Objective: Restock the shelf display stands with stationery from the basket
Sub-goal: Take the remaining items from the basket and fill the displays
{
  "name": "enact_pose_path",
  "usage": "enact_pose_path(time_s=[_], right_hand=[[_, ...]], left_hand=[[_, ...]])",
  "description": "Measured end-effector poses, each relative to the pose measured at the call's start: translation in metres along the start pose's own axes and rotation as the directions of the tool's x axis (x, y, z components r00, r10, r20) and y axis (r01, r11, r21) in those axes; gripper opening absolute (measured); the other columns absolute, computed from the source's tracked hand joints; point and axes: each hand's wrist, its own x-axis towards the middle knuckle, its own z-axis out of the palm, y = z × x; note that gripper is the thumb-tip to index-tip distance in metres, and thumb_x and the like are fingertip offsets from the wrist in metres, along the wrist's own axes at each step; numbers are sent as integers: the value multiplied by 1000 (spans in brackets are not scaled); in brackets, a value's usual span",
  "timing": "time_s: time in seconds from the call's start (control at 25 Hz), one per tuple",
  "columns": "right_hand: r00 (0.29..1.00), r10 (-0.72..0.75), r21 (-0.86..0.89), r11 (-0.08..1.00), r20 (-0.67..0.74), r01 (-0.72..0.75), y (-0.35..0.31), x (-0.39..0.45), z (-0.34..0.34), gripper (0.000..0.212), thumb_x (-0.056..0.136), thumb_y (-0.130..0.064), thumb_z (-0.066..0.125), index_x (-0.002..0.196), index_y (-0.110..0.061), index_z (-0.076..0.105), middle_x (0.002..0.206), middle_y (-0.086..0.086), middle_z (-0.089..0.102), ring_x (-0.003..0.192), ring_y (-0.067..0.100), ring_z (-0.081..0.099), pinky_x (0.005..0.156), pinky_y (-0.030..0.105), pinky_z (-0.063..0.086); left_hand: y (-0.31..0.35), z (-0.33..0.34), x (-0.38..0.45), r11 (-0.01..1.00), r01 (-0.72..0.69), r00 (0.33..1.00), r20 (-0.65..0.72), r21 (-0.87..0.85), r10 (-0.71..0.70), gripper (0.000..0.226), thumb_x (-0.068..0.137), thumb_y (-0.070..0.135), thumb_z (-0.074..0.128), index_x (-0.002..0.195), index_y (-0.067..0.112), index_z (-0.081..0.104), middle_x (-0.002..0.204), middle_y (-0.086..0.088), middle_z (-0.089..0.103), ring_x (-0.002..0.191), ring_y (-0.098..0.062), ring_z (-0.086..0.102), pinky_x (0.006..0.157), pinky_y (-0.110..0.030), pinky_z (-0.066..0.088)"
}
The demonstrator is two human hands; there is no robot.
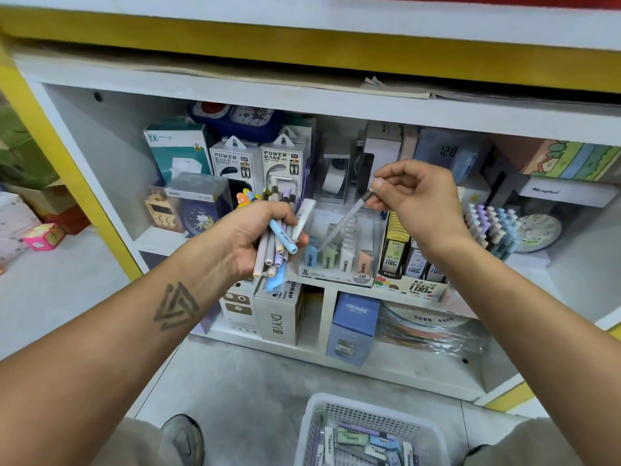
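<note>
- Head view, centre of the frame: I see my left hand (pixel 258 237) wrapped around a bundle of pastel pens (pixel 275 243), caps pointing up toward the shelf and barrels sticking out below the palm; one light blue pen lies slanted across the bundle.
- Right of centre, my right hand (pixel 416 200) pinches the top end of a single grey pen (pixel 346 220) between thumb and fingers; the pen slants down and left, its lower tip inside the clear display stand (pixel 336 250).
- That stand sits on the middle shelf (pixel 235 92) and holds pastel blue, green, white and peach items in a row; its front label reads 2B.
- Just right of it stands a display box of lead refills (pixel 413 264), and further right a rack of pastel-capped pens (pixel 490 227).
- Bottom centre, the white mesh basket (pixel 312 428) sits on the floor, with flat pastel stationery packs inside.
- Upper centre, two Power Bank boxes (pixel 258 163) stand at the shelf's back.
</note>
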Motion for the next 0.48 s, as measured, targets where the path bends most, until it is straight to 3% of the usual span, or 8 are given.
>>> enact_pose_path(time_s=[0.12, 0.32, 0.48], right_hand=[[1000, 8, -14, 1000, -1, -8, -1, -3, -2, 10, 91, 2, 68, 93, -7, 68, 80, 15, 69, 68, 20, 73, 67, 23, 59], [998, -3, -127, 992, -58, -5, -12, -2, -28, 5, 91, -1, 69, 96, -2, 68, 78, 16, 69, 62, 20, 71, 61, 22, 57], [979, -60, -276, 961, -196, 4, -20, -3, -77, 4, 92, -4, 67, 92, -2, 70, 67, 8, 64, 46, 8, 57, 50, 20, 48]], left_hand=[[-2, 5, -1, 1000, 19, 999, 30, 11, -19, 7, 85, -1, 50, 91, 2, 54, 67, -19, 61, 47, -21, 62, 39, -21, 46], [-3, 27, 1, 1000, 26, 997, 67, 12, -27, 8, 86, 1, 50, 80, 2, 55, 62, -17, 61, 54, -22, 59, 42, -19, 46], [-14, 58, -4, 999, 46, 991, 126, 8, -47, 9, 86, 0, 51, 79, 0, 57, 62, -16, 61, 53, -22, 61, 42, -20, 49]])
